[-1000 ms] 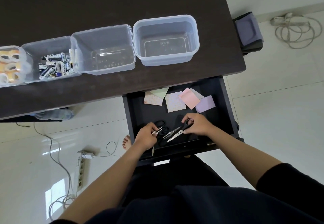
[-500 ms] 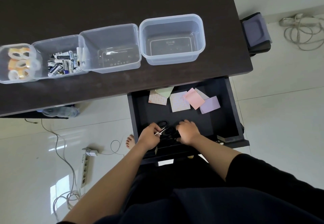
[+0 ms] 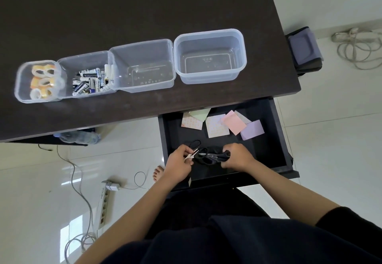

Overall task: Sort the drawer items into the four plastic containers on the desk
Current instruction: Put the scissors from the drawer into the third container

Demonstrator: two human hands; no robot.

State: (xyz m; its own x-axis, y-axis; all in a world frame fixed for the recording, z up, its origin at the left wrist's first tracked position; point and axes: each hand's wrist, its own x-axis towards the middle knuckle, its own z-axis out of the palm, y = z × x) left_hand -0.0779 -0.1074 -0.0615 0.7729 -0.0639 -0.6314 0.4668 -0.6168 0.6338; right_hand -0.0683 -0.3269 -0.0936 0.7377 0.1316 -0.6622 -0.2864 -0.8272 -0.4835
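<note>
Worktop: dark brown wooden worktop — four clear plastic containers in a row.
Floor: glossy white tiled floor, cables.
Drawer: open black drawer.
Hands: left hand pinching small scissors; right hand gripping black-handled scissors — inside drawer.

Bare forearms, black sleeve at right elbow, dark clothing

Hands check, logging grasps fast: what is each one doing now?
Left hand: pinches small scissors.
Right hand: grips black scissors.
</note>
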